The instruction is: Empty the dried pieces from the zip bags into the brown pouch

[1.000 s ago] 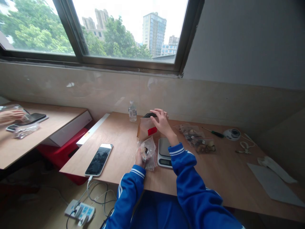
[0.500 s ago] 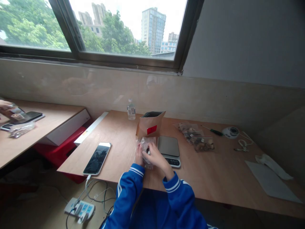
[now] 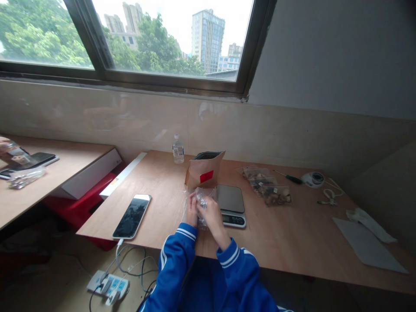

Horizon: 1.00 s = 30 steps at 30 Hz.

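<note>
Clear plastic bags (image 3: 202, 197) are bunched between my two hands, just in front of a kraft paper pouch. My left hand (image 3: 191, 211) is closed on the plastic from the left side. From the right, my right hand (image 3: 210, 214) pinches the same plastic with bent fingers; how many bags there are I cannot tell. Behind them the brown pouch (image 3: 199, 168) stands upright with its top open and a red label on its front. Right beside my right hand lies a digital scale (image 3: 230, 198) with a bare grey plate.
Several filled zip bags (image 3: 268, 188) lie right of the scale, near a screwdriver (image 3: 295, 179) and a white dome camera (image 3: 313, 179). A water bottle (image 3: 178, 150) stands at the back. A phone (image 3: 132, 216) on a cable lies left. Another person's hand (image 3: 4, 140) shows at far left.
My right hand has shifted slightly left and its wrist has turned, so the fingers sit closer over the plastic. The dark gap under its fingers no longer shows. The view has moved slightly.
</note>
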### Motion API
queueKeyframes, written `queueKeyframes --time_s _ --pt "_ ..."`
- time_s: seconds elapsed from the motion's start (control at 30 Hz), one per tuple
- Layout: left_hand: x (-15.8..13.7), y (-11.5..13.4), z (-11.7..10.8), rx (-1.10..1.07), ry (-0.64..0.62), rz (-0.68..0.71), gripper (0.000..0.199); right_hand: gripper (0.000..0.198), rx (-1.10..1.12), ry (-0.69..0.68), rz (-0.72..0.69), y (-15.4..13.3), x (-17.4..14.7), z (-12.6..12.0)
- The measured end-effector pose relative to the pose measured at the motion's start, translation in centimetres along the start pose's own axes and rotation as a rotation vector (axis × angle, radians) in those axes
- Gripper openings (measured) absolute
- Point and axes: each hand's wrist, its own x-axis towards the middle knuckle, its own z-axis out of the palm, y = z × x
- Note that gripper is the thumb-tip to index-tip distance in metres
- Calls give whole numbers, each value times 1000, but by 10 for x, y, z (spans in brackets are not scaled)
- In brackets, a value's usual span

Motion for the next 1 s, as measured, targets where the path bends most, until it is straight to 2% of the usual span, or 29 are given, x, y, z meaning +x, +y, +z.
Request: queueKeyframes --time_s 0.13,0.33,0.43,0.57,0.63,0.7,0.73,0.8,0.87,0.9,1.0 --pt "0 1 0 11 -15 -17 19 14 172 -15 111 3 -6 -7" --pt "1 6 -1 15 8 -58 18 22 509 14 78 11 -6 -34" --pt "0 8 1 40 21 -63 13 28 591 95 -32 -6 18 -64" --pt "-2 10 3 80 -11 -63 10 30 580 197 -212 -52 68 -107" --pt "-3 10 4 94 -20 -59 11 26 548 328 -355 -73 93 -118" --pt "-3 11 4 105 -19 -51 13 24 485 426 -487 -85 113 -120" --pt "-3 10 3 110 -19 -48 13 23 432 416 -543 -88 120 -117" --pt "-2 10 3 120 -23 -42 14 23 281 256 -627 -84 129 -105" --pt "-1 10 2 131 -27 -38 14 25 130 74 -653 -75 131 -92" --pt "-1 10 1 138 -28 -38 14 26 76 27 -648 -70 129 -87" --pt "0 8 0 155 -31 -35 14 31 39 88 -624 -62 114 -79"
